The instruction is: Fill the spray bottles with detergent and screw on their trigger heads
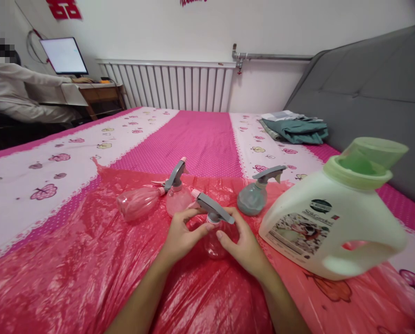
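A clear spray bottle (214,243) with a grey trigger head and pink nozzle stands upright between my two hands. My left hand (184,234) closes round its neck from the left, thumb near the collar. From the other side my right hand (242,239) grips it, thumb on the bottle's upper body. Just behind stands a pinkish spray bottle (178,200), and a pink-tinted spray bottle (139,203) lies on its side to the left. A clear greyish spray bottle (252,198) stands to the right, beyond my right hand. The fingers' far sides are partly hidden.
A large white detergent jug (332,222) with a green cap stands at the right. Red plastic sheeting (71,260) covers the near part of the bed (200,139). Folded clothes (294,127) lie near the grey headboard (370,83). Another person (15,88) sits at a desk, far left.
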Action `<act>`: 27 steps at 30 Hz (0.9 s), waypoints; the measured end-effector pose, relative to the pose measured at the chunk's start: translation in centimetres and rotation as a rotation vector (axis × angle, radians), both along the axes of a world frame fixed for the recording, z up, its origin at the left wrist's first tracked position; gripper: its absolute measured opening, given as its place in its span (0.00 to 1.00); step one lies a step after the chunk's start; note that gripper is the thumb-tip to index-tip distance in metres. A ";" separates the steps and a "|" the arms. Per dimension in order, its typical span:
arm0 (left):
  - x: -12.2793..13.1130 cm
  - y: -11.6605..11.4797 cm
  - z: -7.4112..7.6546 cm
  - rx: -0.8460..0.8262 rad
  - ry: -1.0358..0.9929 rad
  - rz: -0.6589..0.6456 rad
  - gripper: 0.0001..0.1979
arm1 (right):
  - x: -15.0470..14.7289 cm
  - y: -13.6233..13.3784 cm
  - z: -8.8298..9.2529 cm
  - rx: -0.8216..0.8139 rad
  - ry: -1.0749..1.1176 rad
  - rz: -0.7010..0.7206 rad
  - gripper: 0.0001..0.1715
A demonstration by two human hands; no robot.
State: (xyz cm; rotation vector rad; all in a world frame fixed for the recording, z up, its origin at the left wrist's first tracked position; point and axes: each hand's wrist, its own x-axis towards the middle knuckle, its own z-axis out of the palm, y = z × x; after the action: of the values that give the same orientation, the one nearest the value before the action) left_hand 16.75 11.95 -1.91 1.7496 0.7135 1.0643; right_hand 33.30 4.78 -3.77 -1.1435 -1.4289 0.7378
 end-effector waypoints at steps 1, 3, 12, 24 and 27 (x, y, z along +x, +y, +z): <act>0.0 0.0 0.0 -0.008 0.000 0.002 0.14 | 0.0 0.0 0.0 -0.001 -0.001 -0.001 0.20; 0.1 0.0 0.0 -0.025 -0.003 0.009 0.15 | 0.0 -0.1 -0.1 -0.003 0.001 -0.003 0.20; 0.1 -0.5 0.6 -0.129 0.010 -0.220 0.19 | 0.3 0.1 -0.4 0.013 0.015 -0.004 0.20; -0.3 -0.5 0.5 -0.186 0.003 -0.236 0.20 | 0.2 0.1 -0.2 0.025 0.025 0.033 0.20; -0.2 -0.5 0.3 -0.171 -0.013 -0.230 0.20 | 0.2 0.2 -0.1 0.044 0.022 0.032 0.20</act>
State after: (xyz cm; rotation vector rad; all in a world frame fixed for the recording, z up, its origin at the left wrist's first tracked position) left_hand 16.56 11.46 -1.57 1.6317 0.5617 0.8330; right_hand 33.49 4.97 -3.84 -1.0778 -1.4413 0.7356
